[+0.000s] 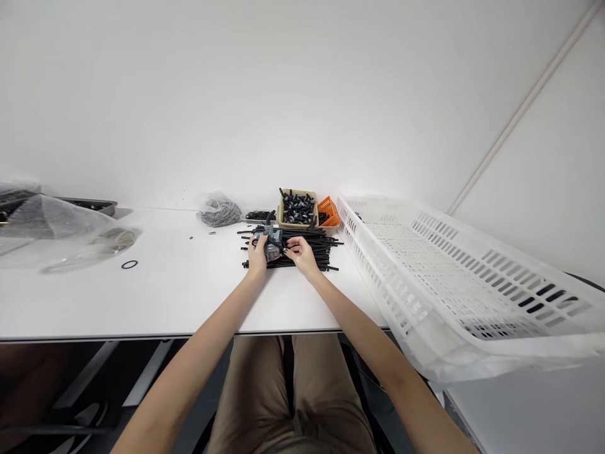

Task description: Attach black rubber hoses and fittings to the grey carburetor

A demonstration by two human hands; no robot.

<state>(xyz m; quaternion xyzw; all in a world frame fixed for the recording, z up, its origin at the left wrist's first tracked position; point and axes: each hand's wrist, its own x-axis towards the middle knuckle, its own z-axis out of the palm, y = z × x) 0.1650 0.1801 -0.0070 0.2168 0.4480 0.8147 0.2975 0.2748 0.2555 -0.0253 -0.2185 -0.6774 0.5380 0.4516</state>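
Note:
My left hand (pixel 258 257) is closed around a grey metal carburetor (pixel 273 247), which is held just above a pile of black rubber hoses (pixel 319 244). A short black fitting sticks up from its top. At the carburetor's right side, my right hand (pixel 301 255) pinches a thin black hose (pixel 282 250) between thumb and fingers. Part of this hose is hidden by the fingertips. Behind the hands stand a beige bin (pixel 280 217) of short black hose pieces and a small tray (pixel 250 221) of black parts.
An orange basket (pixel 331 211) leans beside the bin. On the right, a large white plastic crate (pixel 401 284) reaches past the table edge. To the left lie a bag of grey parts (pixel 220 211), a black ring (pixel 129 265) and clear plastic wrapping (pixel 61 230) by a grey tray (pixel 111 208).

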